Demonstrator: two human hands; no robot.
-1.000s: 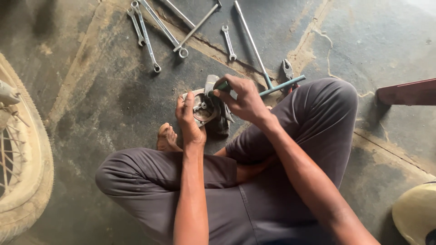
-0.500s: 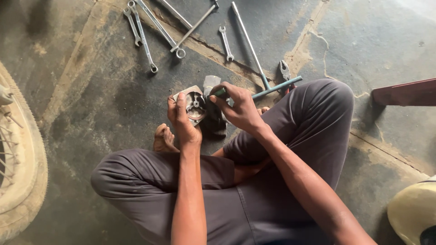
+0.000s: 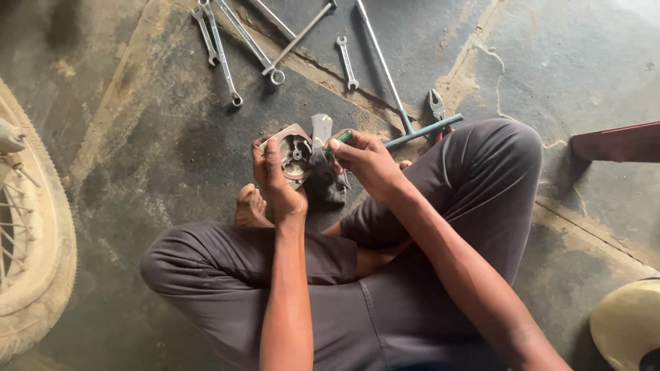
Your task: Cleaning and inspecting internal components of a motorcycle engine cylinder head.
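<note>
slip risks around a small metal part held over a cluttered floor

at far left of the frame, a dusty spoked wheel (image 3: 27, 261), close enough to catch a knee or elbow on a sudden jerk. toward upper left, spanners (image 3: 223, 51) scattered on the concrete floor (image 3: 137, 137), more of them (image 3: 347, 62) at top centre beside a long t-handled wrench (image 3: 385, 69); easy to kick or kneel on, with a bare foot (image 3: 249, 206) just below them.

left of centre, left hand (image 3: 278, 182) closed around a round metal housing (image 3: 294, 152), thumb over its rim, held up off the floor above the crossed legs. likely trouble: greasy-looking metal and a one-handed hold, so could twist or drop onto the foot if pushed hard.

at centre, dark rag (image 3: 326, 172) bunched between both hands, partly hiding the contact point; cannot tell how the tool tip sits in the part.

right of centre, right hand (image 3: 364, 161) gripping a green-handled tool (image 3: 419, 130), shaft running up and right. judged hazard: tip skidding off and jabbing the left fingers (image 3: 260, 154), which lie just beside it.

further right, pliers (image 3: 436, 104) near the knee, a dark red edge (image 3: 619, 141) at mid right, a pale rounded object (image 3: 625, 323) at lower right, well apart.
</note>
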